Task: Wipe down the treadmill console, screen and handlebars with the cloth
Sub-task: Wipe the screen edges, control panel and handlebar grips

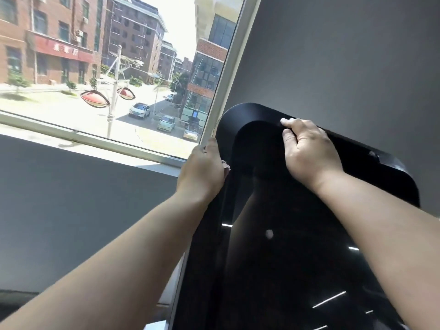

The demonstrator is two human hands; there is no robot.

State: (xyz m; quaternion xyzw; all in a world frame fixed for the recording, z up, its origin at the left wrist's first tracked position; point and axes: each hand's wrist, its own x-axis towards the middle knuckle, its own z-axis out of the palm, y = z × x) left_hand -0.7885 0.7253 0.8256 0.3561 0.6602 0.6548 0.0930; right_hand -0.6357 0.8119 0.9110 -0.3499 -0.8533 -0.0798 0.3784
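Glossy black screen, matt console frame

Bright daylight floods through the window; sky overexposed, wide-angle edges bend.

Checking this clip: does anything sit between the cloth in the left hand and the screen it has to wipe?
Only the right hand, which grips the upper ridge of the console and covers that strip. The left hand holds the cloth at the console's left edge, and the dark screen beside it lies bare.
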